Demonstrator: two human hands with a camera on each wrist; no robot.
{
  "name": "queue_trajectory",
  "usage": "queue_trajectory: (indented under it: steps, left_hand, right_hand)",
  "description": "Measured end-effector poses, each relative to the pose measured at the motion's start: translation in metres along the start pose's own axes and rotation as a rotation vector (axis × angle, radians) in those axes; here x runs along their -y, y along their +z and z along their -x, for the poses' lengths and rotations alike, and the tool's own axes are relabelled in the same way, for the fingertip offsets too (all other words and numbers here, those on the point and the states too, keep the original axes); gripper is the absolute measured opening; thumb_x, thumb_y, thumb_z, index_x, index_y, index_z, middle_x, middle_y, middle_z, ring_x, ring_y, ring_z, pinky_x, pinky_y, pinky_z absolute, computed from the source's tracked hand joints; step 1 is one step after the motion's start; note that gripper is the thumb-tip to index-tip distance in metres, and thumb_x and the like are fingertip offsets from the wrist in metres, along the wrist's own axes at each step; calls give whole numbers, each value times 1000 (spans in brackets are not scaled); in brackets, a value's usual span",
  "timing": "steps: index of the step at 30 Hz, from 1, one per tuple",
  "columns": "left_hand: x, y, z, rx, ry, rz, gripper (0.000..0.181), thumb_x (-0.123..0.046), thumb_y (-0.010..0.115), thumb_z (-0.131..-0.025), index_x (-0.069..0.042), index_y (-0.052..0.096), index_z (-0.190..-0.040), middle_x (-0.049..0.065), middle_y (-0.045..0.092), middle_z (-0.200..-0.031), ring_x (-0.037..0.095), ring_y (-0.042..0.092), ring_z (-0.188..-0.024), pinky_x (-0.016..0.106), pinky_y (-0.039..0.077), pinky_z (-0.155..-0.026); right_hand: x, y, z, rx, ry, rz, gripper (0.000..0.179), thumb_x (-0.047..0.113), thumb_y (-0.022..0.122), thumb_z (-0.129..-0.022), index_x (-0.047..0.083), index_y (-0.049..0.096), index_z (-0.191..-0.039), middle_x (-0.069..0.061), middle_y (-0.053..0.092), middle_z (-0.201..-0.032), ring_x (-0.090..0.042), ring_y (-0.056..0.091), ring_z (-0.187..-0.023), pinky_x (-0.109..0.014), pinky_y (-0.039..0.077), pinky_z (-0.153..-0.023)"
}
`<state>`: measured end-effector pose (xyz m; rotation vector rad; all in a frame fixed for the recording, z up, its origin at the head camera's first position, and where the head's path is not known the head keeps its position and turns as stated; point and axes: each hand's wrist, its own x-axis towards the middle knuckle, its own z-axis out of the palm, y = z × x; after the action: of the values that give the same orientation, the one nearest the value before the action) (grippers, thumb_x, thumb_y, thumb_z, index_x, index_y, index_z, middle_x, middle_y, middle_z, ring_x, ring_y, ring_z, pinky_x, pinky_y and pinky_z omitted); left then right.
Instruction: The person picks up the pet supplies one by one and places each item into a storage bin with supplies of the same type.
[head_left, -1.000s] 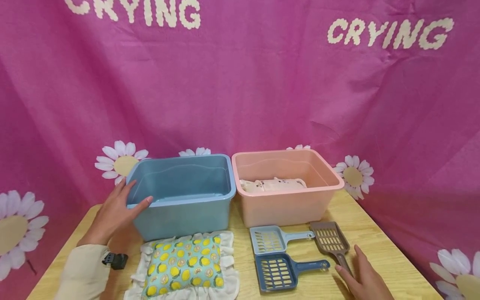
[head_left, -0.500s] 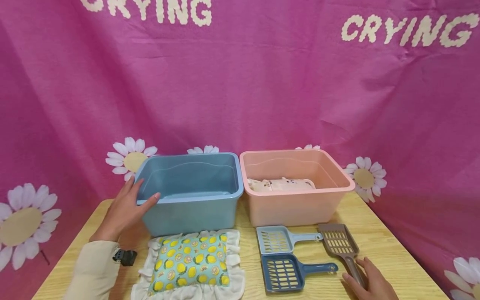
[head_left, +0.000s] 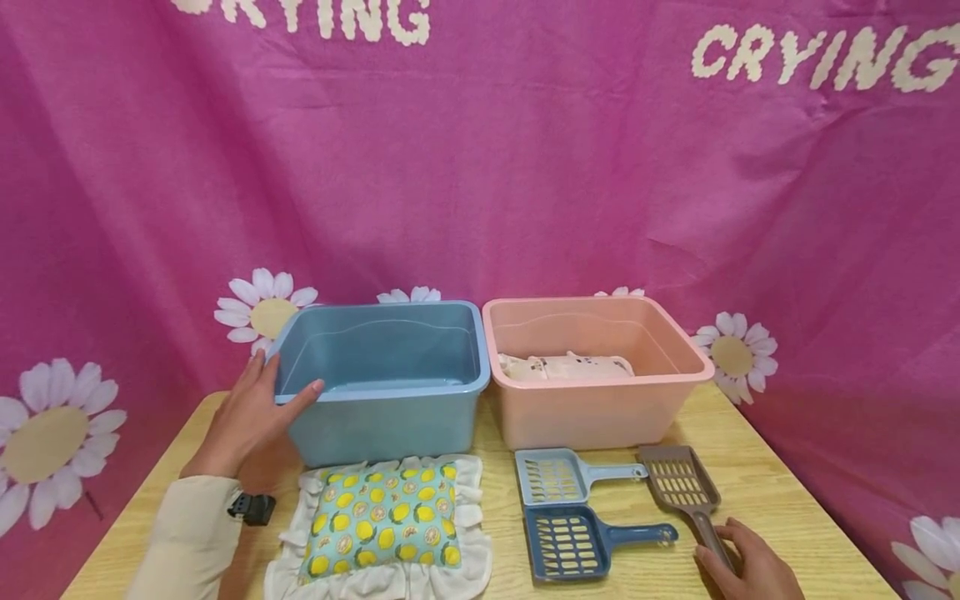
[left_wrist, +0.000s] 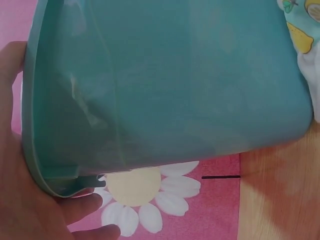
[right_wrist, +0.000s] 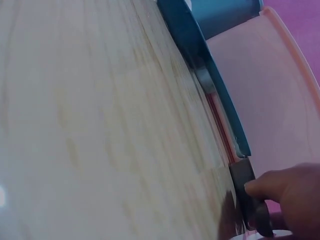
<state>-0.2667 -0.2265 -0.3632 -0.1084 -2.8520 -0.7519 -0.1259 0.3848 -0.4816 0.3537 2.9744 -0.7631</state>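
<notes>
My left hand (head_left: 243,417) lies spread at the near-left corner of a blue plastic bin (head_left: 390,425), its thumb along the front rim. In the left wrist view the fingers (left_wrist: 82,207) extend past the bin's lip. My right hand (head_left: 750,562) holds the handle of a brown litter scoop (head_left: 682,483), with the thumb on one side in the right wrist view. Left of that scoop lie a light blue litter scoop (head_left: 592,475) and, nearer me, a dark blue litter scoop (head_left: 630,535).
Beside the blue bin stands a pink bin (head_left: 592,417) with a pale printed cloth item (head_left: 577,367) inside. A frilled lemon-print cushion (head_left: 386,517) lies before the blue bin. Behind the wooden table (head_left: 757,467) hangs a magenta curtain (head_left: 480,167).
The head view has shifted, moving the scene rightward. My right hand has closed in on the brown litter scoop's handle and taken hold. My left hand stays at the blue bin's corner.
</notes>
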Motion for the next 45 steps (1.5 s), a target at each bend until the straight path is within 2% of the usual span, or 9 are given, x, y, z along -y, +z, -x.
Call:
queue_trajectory:
  steps: [3, 6, 9, 15, 22, 28, 35, 39, 45]
  left_hand:
    - [1, 1, 3, -11, 5, -13, 101, -68, 46, -88, -1, 9, -154, 27, 1, -158, 56, 15, -137, 78, 29, -92]
    - [1, 1, 3, -25, 13, -27, 100, -67, 45, -89, 1, 11, -153, 28, 3, -157, 56, 14, -137, 79, 25, -94]
    - [0, 2, 3, -31, 16, -32, 100, -67, 45, -89, 3, 12, -152, 29, 3, -157, 56, 12, -138, 79, 22, -95]
    - [-1, 2, 2, -53, 39, -41, 98, -66, 45, -90, 6, 15, -151, 30, 5, -156, 55, 12, -139, 78, 17, -99]
    - [-1, 2, 3, -62, 43, -39, 98, -64, 46, -90, 7, 17, -150, 31, 6, -155, 55, 12, -138, 78, 17, -99]
    - [-2, 2, 1, -45, 27, -39, 99, -66, 45, -90, 5, 14, -151, 31, 4, -156, 55, 12, -138, 78, 17, -100]
    - [-1, 2, 0, -42, 25, -44, 99, -66, 44, -90, 6, 14, -151, 31, 4, -156, 55, 11, -139, 77, 16, -100]
    - [-1, 2, 0, -38, 20, -46, 99, -67, 44, -89, 5, 14, -151, 31, 4, -156, 55, 11, -139, 78, 17, -100]
    - [-1, 2, 0, -40, 16, -55, 99, -67, 44, -89, 5, 14, -151, 31, 7, -156, 56, 17, -136, 77, 21, -98]
  right_hand:
    - [0, 0, 2, -32, -17, -4, 62, 49, 63, -88, -6, 61, -118, -41, 46, -129, -55, 48, -116, -60, 47, -88]
    - [0, -1, 3, -82, -15, -15, 53, 41, 65, -89, -3, 62, -117, -35, 55, -122, -43, 62, -100, -53, 52, -81]
    - [1, -3, 5, -124, 8, -18, 51, 38, 65, -89, -4, 62, -118, -30, 60, -117, -33, 64, -90, -51, 53, -78]
    - [3, -2, 10, -218, 44, -18, 50, 32, 60, -93, -9, 59, -120, -29, 64, -111, -45, 62, -100, -56, 50, -83]
    - [1, -1, 14, -367, 11, -54, 39, 28, 61, -93, -5, 64, -114, -24, 69, -95, -42, 66, -89, -56, 52, -77]
    - [-1, -5, 13, -366, 56, -58, 39, 26, 62, -93, -5, 64, -115, -18, 71, -87, -26, 65, -75, -52, 53, -71]
    - [-3, -8, 10, -344, 60, -41, 38, 24, 62, -92, -6, 64, -115, -26, 69, -98, -44, 65, -92, -56, 51, -77]
    - [-4, -8, 9, -332, 94, -50, 36, 22, 61, -92, -6, 63, -116, -27, 68, -102, -45, 63, -96, -55, 51, -78]
    - [-9, -8, 10, -373, 126, -71, 34, 22, 62, -92, -3, 65, -114, -25, 68, -101, -42, 64, -93, -51, 52, -74]
